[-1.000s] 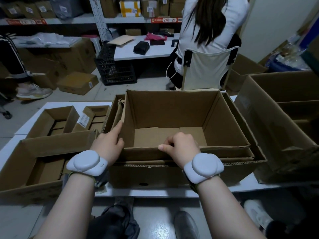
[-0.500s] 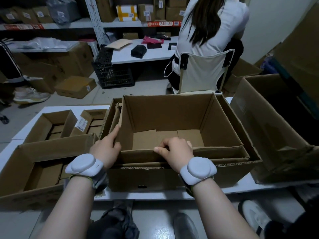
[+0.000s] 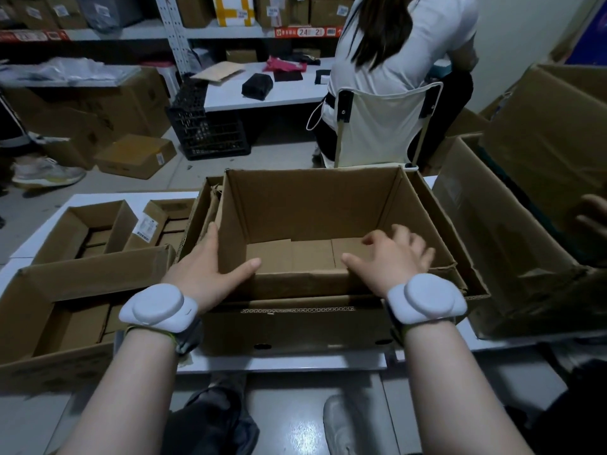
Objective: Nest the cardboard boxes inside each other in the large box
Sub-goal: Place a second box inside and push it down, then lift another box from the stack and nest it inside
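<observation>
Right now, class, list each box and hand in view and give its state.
inner box: open-topped, empty, nested in the large box.
large box: open, on the table.
left hand: holds the inner box's near-left corner.
right hand: blurred over its near rim; grip unclear.
side box: open.

Stockroom or packing warehouse, metal shelving (image 3: pixel 174 44) stacked with labelled cartons (image 3: pixel 233 9), loose cardboard boxes (image 3: pixel 134 156) on the floor, black plastic crate (image 3: pixel 210 133), white packing surface (image 3: pixel 269 93)
</observation>
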`<action>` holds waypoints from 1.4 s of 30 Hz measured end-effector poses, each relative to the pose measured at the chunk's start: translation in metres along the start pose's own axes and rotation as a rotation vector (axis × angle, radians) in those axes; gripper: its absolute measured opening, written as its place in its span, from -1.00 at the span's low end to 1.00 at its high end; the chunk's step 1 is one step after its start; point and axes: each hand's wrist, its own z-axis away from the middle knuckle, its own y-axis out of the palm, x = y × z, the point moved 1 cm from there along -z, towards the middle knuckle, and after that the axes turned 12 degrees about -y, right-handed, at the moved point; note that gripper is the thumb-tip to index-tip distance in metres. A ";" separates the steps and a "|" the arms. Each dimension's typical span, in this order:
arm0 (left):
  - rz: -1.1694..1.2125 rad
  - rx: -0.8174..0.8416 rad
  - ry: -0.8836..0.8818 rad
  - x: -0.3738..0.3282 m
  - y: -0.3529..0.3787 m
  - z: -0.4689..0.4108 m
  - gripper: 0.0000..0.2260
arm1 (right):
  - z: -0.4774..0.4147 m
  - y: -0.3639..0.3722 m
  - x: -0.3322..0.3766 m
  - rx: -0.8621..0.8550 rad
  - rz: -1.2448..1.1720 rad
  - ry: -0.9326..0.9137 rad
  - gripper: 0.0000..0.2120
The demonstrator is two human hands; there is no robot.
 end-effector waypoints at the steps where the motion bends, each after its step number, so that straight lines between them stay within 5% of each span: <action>1: -0.016 0.011 -0.015 0.000 0.000 -0.002 -0.06 | 0.000 -0.001 -0.007 0.002 -0.005 0.050 -0.43; 6: -0.032 0.022 -0.005 0.000 0.000 -0.006 0.03 | -0.002 0.001 -0.019 0.067 -0.039 0.138 -0.26; 16: 0.101 0.121 0.027 0.013 0.008 -0.015 0.13 | 0.001 0.011 -0.004 0.122 0.025 0.030 -0.51; 24: 0.242 -0.188 0.195 0.038 0.017 0.033 -0.47 | 0.005 0.013 0.033 0.167 -0.045 -0.071 -0.52; 36: 0.199 -0.170 0.117 0.102 -0.007 0.050 -0.53 | 0.041 0.041 0.114 -0.050 -0.352 -0.494 -0.48; 42: 0.136 -0.059 0.021 0.150 -0.027 0.067 -0.56 | 0.078 0.047 0.143 -0.029 -0.377 -0.514 -0.61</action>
